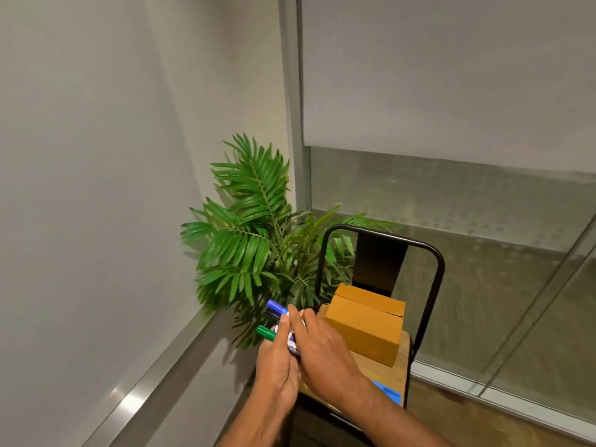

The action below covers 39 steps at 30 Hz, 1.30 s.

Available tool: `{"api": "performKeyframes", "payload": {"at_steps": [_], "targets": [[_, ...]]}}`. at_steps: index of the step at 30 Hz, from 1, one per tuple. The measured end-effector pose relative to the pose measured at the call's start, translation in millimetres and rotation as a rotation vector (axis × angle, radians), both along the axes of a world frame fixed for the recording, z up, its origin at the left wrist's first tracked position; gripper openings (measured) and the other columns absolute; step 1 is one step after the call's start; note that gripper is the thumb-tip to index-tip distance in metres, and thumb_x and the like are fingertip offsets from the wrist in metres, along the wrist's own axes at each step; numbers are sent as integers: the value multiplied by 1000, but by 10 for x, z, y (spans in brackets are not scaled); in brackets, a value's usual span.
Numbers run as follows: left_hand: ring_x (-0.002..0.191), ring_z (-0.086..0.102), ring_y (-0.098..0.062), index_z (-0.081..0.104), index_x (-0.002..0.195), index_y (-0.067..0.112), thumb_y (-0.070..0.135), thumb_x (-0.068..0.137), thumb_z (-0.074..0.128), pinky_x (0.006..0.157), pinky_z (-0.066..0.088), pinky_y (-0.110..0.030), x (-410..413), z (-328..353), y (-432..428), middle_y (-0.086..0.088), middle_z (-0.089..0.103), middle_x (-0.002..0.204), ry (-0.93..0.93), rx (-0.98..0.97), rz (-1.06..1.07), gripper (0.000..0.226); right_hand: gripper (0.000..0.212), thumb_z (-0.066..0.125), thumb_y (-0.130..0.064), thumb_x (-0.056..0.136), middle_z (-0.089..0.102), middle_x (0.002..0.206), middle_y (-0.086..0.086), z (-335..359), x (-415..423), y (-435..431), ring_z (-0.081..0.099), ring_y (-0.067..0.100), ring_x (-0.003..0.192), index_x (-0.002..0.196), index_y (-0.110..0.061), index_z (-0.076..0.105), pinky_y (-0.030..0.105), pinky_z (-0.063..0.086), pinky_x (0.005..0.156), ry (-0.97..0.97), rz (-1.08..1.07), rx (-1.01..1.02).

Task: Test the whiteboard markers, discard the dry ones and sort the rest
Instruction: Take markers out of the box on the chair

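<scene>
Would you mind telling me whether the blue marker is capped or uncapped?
Capped: a blue cap covers the end of the blue marker held in the left hand; no tip shows.

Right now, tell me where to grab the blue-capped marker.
Pinch the blue-capped marker by its cap, coming from the upper left: the cap juts free of the left hand, which grips the bunch; the right hand lies over the barrels.

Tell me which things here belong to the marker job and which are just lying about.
Job: markers with blue, black and green caps, gripped in the left hand; right hand touching them.
Lying about: plant, chair, cardboard boxes and blue item on its seat, use unclear.
</scene>
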<state>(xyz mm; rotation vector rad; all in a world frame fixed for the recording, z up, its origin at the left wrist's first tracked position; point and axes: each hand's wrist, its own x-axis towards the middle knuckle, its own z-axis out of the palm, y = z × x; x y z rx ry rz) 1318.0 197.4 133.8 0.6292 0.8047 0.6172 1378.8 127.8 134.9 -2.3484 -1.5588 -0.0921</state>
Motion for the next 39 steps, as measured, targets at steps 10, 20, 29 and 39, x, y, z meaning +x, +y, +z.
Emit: {"api": "performKeyframes", "payload": {"at_steps": [10, 20, 29, 39], "targets": [[88, 77, -29, 65, 118, -14, 13, 102, 58, 74, 65, -35, -1383, 44, 397, -29, 72, 112, -145, -149, 127, 31, 86, 53, -20, 93, 28, 150, 3, 107, -1298, 300, 47, 25, 124, 159, -24, -3, 39, 50, 92, 109, 139, -28], [88, 77, -32, 70, 109, -3, 15, 102, 57, 77, 64, -43, -2479, 239, 333, -24, 76, 103, -145, -23, 257, 24, 77, 63, -44, 90, 43, 145, -14, 272, -1938, 276, 46, -1, 130, 154, -45, 20, 28, 45, 107, 707, 409, 18], [96, 77, -32, 62, 124, 0, 15, 102, 55, 80, 64, -43, -3048, 265, -226, -26, 74, 113, -202, 35, 460, 28, 17, 61, -27, 98, 75, 96, -9, 253, -2487, -69, 71, 12, 84, 112, -30, 71, 33, 61, 73, 1049, 333, 229], [101, 76, -29, 59, 130, 6, 17, 95, 59, 83, 64, -43, -3841, 277, -722, -22, 74, 115, -209, 74, 695, 36, 23, 56, -35, 101, 75, 84, 5, 187, -3249, -365, 68, 15, 66, 103, -18, 70, 21, 48, 51, 1350, 325, -76]]}}
